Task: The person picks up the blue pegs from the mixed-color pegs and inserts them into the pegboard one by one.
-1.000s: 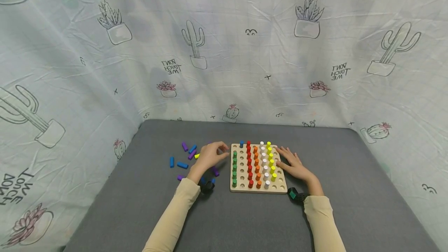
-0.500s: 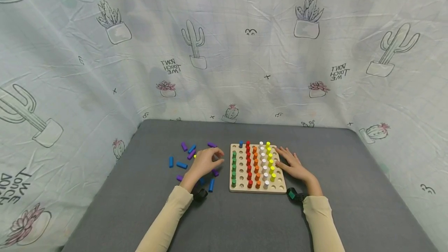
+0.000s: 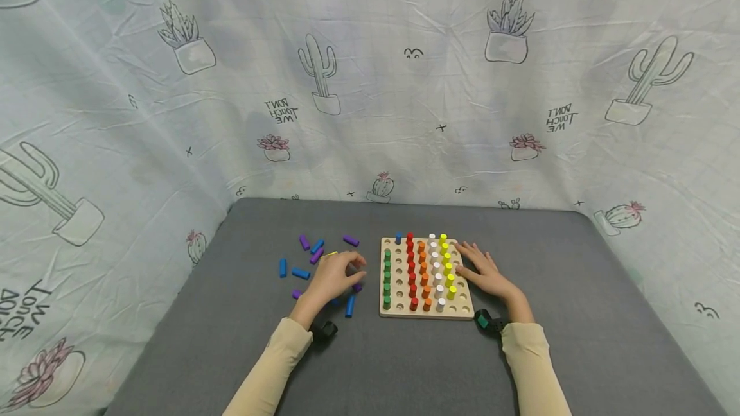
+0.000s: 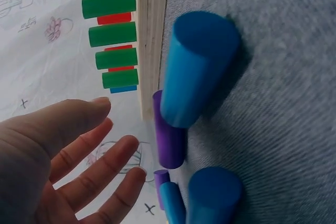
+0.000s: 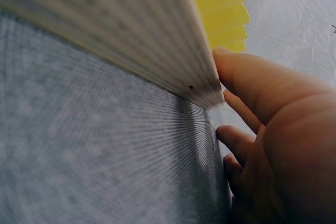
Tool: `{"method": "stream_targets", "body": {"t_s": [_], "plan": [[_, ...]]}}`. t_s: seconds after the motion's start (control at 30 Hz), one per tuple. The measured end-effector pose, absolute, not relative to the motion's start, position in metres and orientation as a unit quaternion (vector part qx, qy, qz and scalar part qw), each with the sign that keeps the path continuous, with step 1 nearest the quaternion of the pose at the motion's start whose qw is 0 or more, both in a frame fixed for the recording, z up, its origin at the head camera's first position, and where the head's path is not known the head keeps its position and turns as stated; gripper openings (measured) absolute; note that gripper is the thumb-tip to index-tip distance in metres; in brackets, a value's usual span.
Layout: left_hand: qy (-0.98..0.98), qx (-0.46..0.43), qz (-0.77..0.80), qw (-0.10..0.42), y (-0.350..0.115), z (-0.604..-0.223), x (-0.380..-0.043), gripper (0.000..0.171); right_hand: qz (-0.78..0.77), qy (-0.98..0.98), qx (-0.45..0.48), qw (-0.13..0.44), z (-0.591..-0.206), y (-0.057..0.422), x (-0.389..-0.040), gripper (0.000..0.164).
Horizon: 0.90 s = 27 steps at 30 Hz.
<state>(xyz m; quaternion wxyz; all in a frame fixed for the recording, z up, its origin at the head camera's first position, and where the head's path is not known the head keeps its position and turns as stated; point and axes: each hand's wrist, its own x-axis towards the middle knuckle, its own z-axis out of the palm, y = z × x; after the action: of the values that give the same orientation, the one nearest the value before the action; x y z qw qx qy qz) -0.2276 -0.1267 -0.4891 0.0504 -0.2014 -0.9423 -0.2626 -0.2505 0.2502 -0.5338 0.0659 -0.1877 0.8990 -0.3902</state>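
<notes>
A wooden pegboard [image 3: 428, 314] lies on the grey table, with green [image 3: 387, 278], red, orange, white and yellow [image 3: 448, 268] pegs in rows. One blue peg [image 3: 398, 238] stands at its far edge. My left hand [image 3: 331, 275] hovers left of the board over loose pegs, fingers loosely bent and apart. In the left wrist view nothing lies between thumb and fingers; a blue peg [image 4: 199, 66] and a purple peg [image 4: 170, 135] lie beside them. My right hand [image 3: 490, 279] rests at the board's right edge, its thumb [image 5: 247, 74] on the rim near the yellow pegs.
Loose blue pegs [image 3: 300, 273] and purple pegs [image 3: 351, 241] are scattered left of the board, with a yellow peg [image 3: 332, 253] partly behind the left hand. A printed cloth [image 3: 370, 82] hangs behind and beside the table [image 3: 405, 364].
My left hand has drawn back left and slightly nearer, away from the board's left edge. A blue peg and a purple peg it covered now show. The right hand has stayed put.
</notes>
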Motion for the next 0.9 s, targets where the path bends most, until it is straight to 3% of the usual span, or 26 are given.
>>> {"method": "stream_targets", "body": {"t_s": [0.9], "plan": [[-0.947,-0.255,-0.191,-0.044,-0.135,-0.471,-0.213,0.016,-0.390,0.899,-0.188,0.061,-0.534,0.251,-0.250,0.062]]}}
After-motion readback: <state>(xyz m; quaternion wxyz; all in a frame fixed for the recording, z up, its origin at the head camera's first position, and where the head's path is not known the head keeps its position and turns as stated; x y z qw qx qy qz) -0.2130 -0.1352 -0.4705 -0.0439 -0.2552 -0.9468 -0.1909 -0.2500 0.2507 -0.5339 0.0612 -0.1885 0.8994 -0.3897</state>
